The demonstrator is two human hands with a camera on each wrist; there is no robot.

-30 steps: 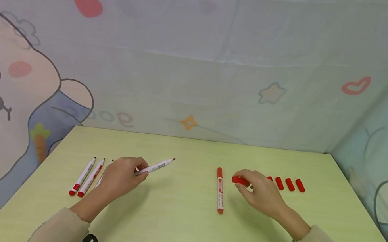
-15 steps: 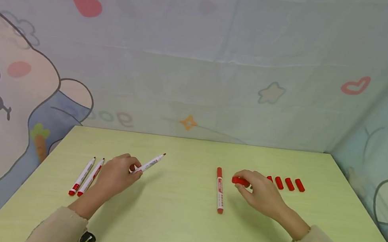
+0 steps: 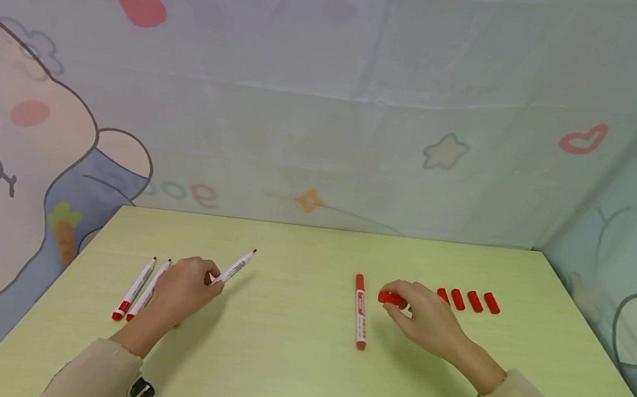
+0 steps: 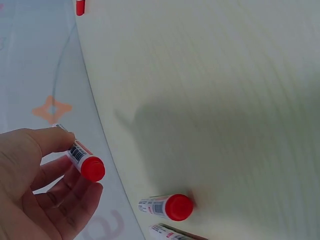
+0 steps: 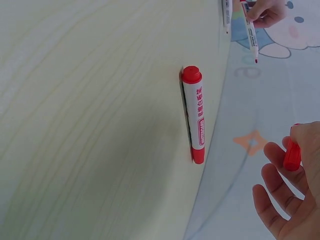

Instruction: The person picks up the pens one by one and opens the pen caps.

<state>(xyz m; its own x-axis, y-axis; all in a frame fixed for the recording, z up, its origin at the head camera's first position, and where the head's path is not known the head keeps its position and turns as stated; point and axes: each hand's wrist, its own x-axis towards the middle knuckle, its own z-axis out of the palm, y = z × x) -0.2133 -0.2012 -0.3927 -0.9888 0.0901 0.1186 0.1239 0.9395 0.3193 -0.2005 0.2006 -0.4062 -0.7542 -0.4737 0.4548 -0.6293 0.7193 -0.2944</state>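
My left hand pinches an uncapped whiteboard marker between thumb and fingers, above the table. Its dark tip points up and to the right, and its red end shows in the left wrist view. A red marker cap is held by the thumb and fingertips of my right hand. Between the hands lies a capped red marker, which is nearest to the right hand. Uncapped markers lie to the left, partly behind my left hand and wrist.
Several loose red caps lie in a row to the right of the right hand, one partly hidden behind it. A printed cloth hangs beyond the back edge of the pale table.
My left hand has drawn a little to the left with the marker, whose tip now points more steeply upward. The right hand with its cap has hardly moved.
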